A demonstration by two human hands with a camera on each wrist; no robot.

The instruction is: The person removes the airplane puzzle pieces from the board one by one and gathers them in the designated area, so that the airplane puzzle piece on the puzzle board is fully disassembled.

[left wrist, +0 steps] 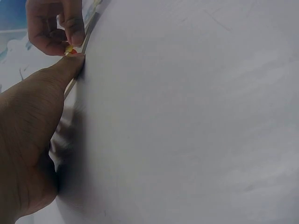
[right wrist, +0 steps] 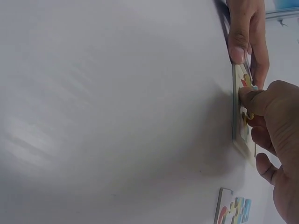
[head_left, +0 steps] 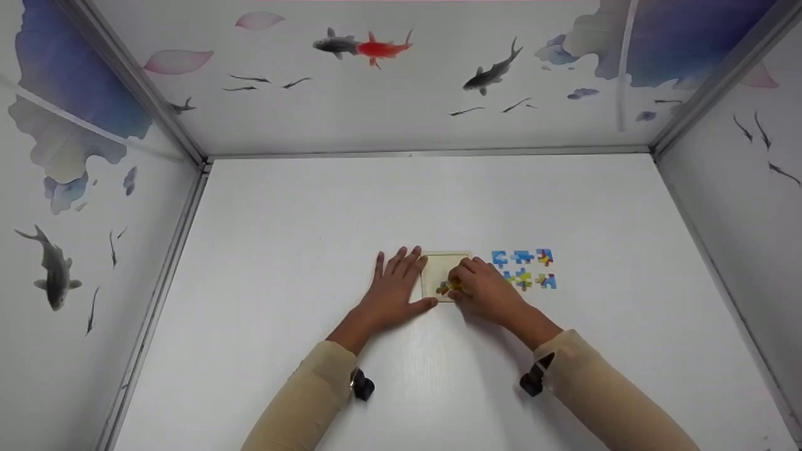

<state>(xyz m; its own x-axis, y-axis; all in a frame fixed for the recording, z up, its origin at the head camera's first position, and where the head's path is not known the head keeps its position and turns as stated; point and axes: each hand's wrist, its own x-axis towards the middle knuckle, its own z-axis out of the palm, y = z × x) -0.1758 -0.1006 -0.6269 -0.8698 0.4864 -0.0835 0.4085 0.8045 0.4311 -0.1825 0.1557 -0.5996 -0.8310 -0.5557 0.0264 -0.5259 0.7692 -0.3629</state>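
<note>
A shallow wooden puzzle tray (head_left: 438,266) lies on the white table between the hands. My left hand (head_left: 396,291) is spread at its left side, fingers straight, the thumb resting at the near left corner. Inside the tray my right hand (head_left: 482,288), fingers curled, pinches a yellowish jigsaw piece (head_left: 456,285), largely covered by the fingertips. Just left of it a multicoloured piece (head_left: 442,288) lies at the tray's near edge. In the right wrist view the right thumb (right wrist: 250,98) presses down close to the left thumb (right wrist: 237,53).
Several loose jigsaw pieces (head_left: 522,257), blue, yellow and red, lie in two rows right of the tray; the right hand partly hides the nearer row. Printed panels (head_left: 407,94) wall the table at the back and sides. Black wrist cameras (head_left: 362,385) sit by the sleeves.
</note>
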